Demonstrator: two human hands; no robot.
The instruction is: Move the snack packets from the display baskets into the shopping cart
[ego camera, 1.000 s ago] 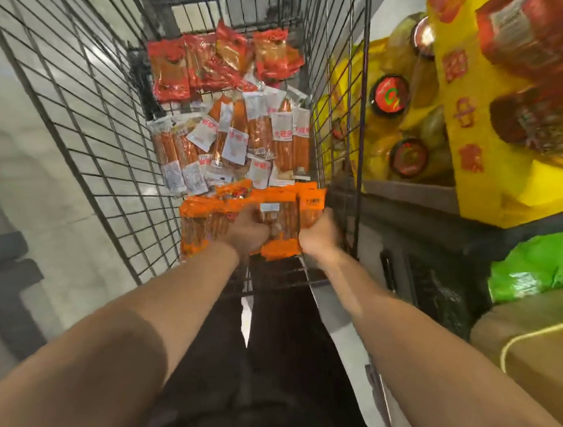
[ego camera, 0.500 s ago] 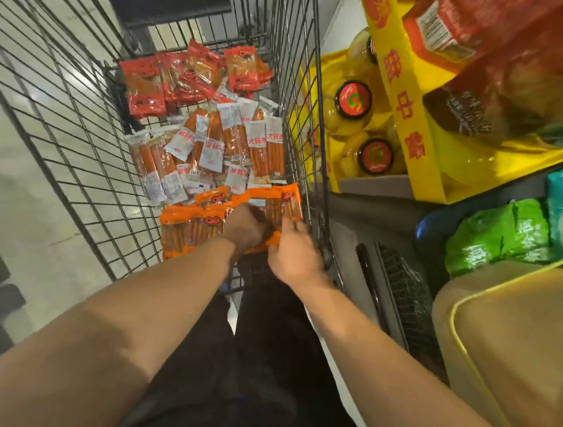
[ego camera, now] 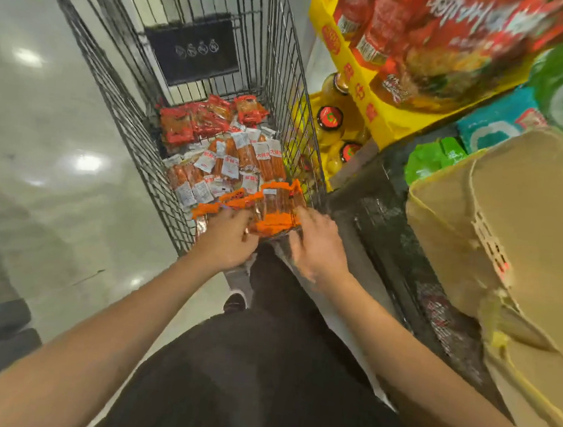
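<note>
Right, labels first: white stickers are showing on the clear sausage-stick packets (ego camera: pixel 240 161) in the middle of the shopping cart (ego camera: pixel 134 120), with red characters too small to read. Behind them, red snack packets (ego camera: pixel 192 122) are lying against the cart's far end, under a black placard (ego camera: pixel 194 51) carrying four small white icons. Nearest the person, the orange-edged packets (ego camera: pixel 267 205) are lying across the cart's near end, their print blurred.

The left hand (ego camera: pixel 227 242) is sitting at the near edge of that orange bundle, fingers curled against the packets' near edge; whether it is actually gripping them, I cannot tell. The right hand (ego camera: pixel 318 248) is hovering just beside the bundle's right corner, fingers spread and relaxed, smeared by motion, holding nothing.

Off to the right, outside the wire wall, a yellow display tray (ego camera: pixel 358 83) with red characters is carrying large red noodle bags (ego camera: pixel 462 34) with big white Chinese lettering. Below it, yellow bottles with red-and-black caps (ego camera: pixel 330 118) are standing just beside the cart. Green packets (ego camera: pixel 429 158) and a teal pack (ego camera: pixel 498 124) are lying nearby, next to a tan display basket (ego camera: pixel 529 230). The cart's right wire wall is standing between the hands and those shelves.
</note>
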